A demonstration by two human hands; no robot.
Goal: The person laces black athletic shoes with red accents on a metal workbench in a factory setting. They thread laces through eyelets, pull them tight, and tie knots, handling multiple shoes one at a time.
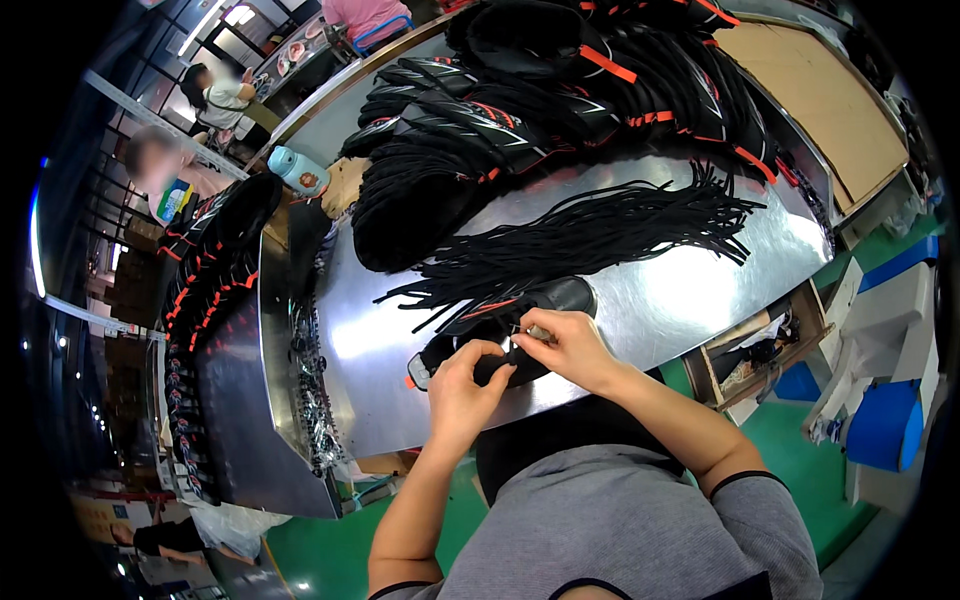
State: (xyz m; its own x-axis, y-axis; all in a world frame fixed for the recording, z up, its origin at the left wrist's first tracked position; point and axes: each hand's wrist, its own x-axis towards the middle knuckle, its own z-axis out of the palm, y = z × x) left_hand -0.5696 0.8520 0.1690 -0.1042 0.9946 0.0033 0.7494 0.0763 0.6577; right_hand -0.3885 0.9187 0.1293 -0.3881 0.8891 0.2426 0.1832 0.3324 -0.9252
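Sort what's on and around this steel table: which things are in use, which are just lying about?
In use:
- black shoe upper, gripped by left hand and right hand
- bundle of black laces just behind it
- pile of black uppers with orange trim

Lying about:
- light blue bottle
- cardboard sheet
- blue bin

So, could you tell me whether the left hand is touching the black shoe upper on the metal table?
Touching. The head view shows the left hand with its fingers resting directly on the black shoe upper, no gap between them; the right hand also pinches at it.
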